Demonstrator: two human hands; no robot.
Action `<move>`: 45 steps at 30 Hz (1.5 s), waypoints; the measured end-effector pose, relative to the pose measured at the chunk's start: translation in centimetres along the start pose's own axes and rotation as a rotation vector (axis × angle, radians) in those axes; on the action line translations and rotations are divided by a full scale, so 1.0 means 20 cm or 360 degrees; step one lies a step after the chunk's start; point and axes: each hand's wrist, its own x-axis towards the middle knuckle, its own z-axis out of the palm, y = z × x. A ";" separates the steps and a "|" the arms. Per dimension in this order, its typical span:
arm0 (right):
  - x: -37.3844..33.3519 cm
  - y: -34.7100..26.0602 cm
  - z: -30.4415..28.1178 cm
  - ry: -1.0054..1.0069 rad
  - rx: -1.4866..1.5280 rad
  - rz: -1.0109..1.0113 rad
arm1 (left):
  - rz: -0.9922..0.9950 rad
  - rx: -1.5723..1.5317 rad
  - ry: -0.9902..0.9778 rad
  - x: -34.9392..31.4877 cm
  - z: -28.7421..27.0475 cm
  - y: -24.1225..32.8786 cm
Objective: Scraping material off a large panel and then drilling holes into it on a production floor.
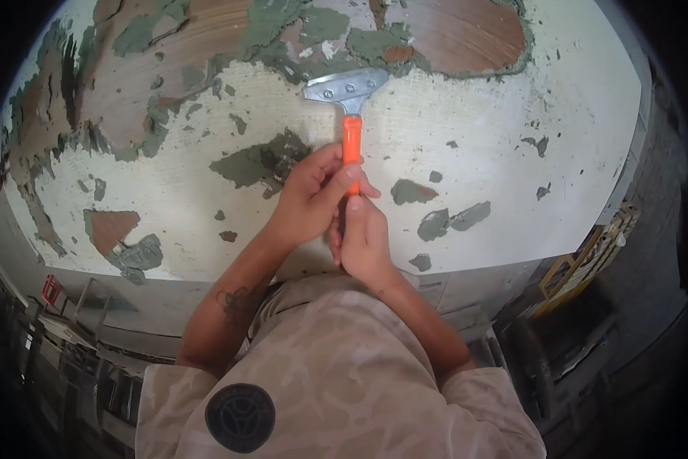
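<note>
Both my hands grip a scraper with an orange handle (352, 138) and a wide grey metal head (347, 87) held by screws. My left hand (313, 195) is closed around the middle of the handle, thumb on top. Behind it, my right hand (365, 237) closes on the lower end, its thumb pointing up the handle. The scraper head lies at the ragged edge of a green-grey coating (283, 46) on a pale panel (267, 229). Whether its blade touches the coating I cannot tell. A loose dark green flake (256, 161) lies beside my left hand.
Reddish-brown patches (466, 34) show among the coating at the far side. More flakes lie about the panel, a brown-and-green piece (122, 237) at the left and green ones (433, 224) at the right. A yellowish rack (589, 249) stands beyond the panel's right edge.
</note>
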 end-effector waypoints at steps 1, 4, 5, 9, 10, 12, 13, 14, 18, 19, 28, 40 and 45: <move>0.01 0.01 0.00 0.0040 -0.0111 -0.0079 | 0.0001 0.0002 -0.0007 0.00 0.00 -0.01; 0.01 0.05 0.02 0.0160 -0.0262 -0.0171 | 0.0147 0.0067 -0.0049 0.01 -0.02 -0.03; 0.01 0.08 0.02 0.0167 -0.0259 -0.0178 | 0.0145 0.0050 -0.0074 0.01 -0.02 -0.04; 0.05 0.10 0.03 0.0346 -0.0592 -0.0294 | 0.0072 0.0015 -0.0148 0.03 -0.05 -0.05; 0.02 0.09 0.04 0.0406 -0.0722 -0.0383 | 0.0111 -0.0051 -0.0140 0.02 -0.05 -0.04; 0.02 0.05 0.07 0.0491 -0.0722 -0.0413 | 0.0197 -0.0091 -0.0089 0.03 -0.05 -0.02; 0.03 0.02 0.09 0.0579 -0.0721 -0.0454 | 0.0177 -0.0019 -0.0133 0.02 -0.04 -0.02; 0.01 0.03 0.09 0.0573 -0.0715 -0.0486 | 0.0160 0.0056 -0.0175 0.02 -0.03 -0.03; 0.02 0.10 0.06 0.0636 -0.0749 -0.0607 | 0.0260 0.0044 -0.0200 0.04 -0.04 -0.06; 0.02 0.10 0.05 0.0556 -0.0707 -0.0579 | 0.0285 0.0051 -0.0209 0.03 -0.04 -0.05; -0.09 0.08 -0.04 -0.0020 0.0037 -0.0067 | 0.0149 -0.0033 -0.0203 0.00 -0.02 -0.02; -0.21 0.04 -0.28 0.0091 0.0319 0.0344 | -0.0167 0.0265 0.0026 0.07 0.20 -0.05; -0.09 0.08 -0.29 0.0222 0.0025 0.0111 | -0.0205 0.0135 0.0111 0.15 0.19 0.03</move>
